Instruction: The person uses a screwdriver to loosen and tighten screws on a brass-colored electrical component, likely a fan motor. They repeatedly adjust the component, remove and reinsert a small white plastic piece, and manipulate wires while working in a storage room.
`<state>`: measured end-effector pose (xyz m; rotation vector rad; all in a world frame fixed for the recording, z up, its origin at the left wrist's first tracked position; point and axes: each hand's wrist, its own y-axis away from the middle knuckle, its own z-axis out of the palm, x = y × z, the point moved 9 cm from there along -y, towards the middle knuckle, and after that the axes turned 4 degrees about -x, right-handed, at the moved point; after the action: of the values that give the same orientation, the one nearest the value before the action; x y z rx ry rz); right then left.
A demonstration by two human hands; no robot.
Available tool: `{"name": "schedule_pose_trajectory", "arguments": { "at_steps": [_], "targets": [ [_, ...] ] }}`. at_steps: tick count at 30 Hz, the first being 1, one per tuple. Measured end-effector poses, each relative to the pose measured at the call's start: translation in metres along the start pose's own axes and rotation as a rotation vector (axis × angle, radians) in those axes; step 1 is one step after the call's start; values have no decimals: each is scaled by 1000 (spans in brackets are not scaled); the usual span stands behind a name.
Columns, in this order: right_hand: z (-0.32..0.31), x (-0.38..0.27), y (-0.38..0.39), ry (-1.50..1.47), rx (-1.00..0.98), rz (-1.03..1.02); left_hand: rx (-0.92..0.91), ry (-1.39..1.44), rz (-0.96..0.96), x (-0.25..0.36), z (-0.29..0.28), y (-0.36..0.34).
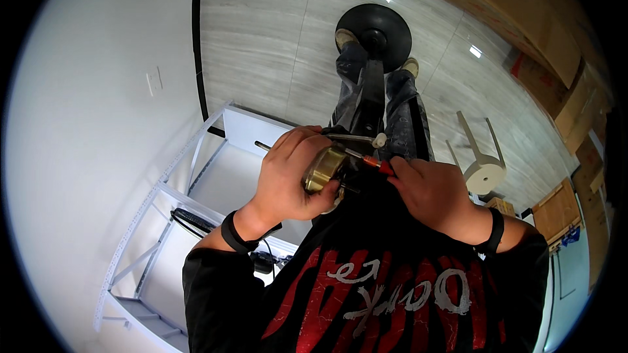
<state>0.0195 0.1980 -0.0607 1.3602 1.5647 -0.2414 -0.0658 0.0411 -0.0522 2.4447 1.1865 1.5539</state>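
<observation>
My left hand (291, 180) is closed round a brass-coloured metal part (323, 168) with a thin dark shaft sticking out. My right hand (425, 189) grips a tool with a red handle (384, 167), its metal tip pointed at the brass part; whether they touch is hard to tell. Just above both hands, a metal bar with a pale round end (379, 140) lies across a black upright column (371, 91), which rises from a round black base (391, 31) between my feet.
A white shelving unit (157, 189) with black items stands at left beside the wall (98, 91). A cream stool (484, 175) lies on its side on the tiled floor (261, 39) at right. Cardboard boxes (523, 26) and a wooden panel (555, 212) are along the right.
</observation>
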Motion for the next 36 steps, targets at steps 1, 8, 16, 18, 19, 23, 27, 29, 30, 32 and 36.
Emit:
{"name": "schedule_pose_trajectory", "arguments": {
  "at_steps": [1,8,16,18,19,23,27,29,30,32,36],
  "targets": [
    [-1,-3,0,70,10,-18,-1,-3,6,0,0,-1],
    [-10,-12,0,241,95,-137,23,9,-11,2,-2,1],
    [-7,25,0,-561,-47,61,-2,15,-21,8,-3,-5],
    [4,33,1,-797,-313,301,-30,6,-25,11,-4,-2],
    [10,32,7,-907,-449,426,-49,10,-31,13,-5,-1],
    [24,37,7,-954,-383,346,-40,-103,-6,34,-15,0],
    [35,27,10,-778,-271,211,100,-221,-49,39,-22,21],
    [39,21,14,-701,-224,175,86,-174,-77,42,-15,24],
    [44,21,15,-732,-215,185,76,-149,-89,42,-12,24],
    [42,16,19,-705,-205,156,109,-151,-62,42,-11,25],
    [36,12,24,-668,-126,46,101,-246,-2,45,-7,17]
  ]
}}
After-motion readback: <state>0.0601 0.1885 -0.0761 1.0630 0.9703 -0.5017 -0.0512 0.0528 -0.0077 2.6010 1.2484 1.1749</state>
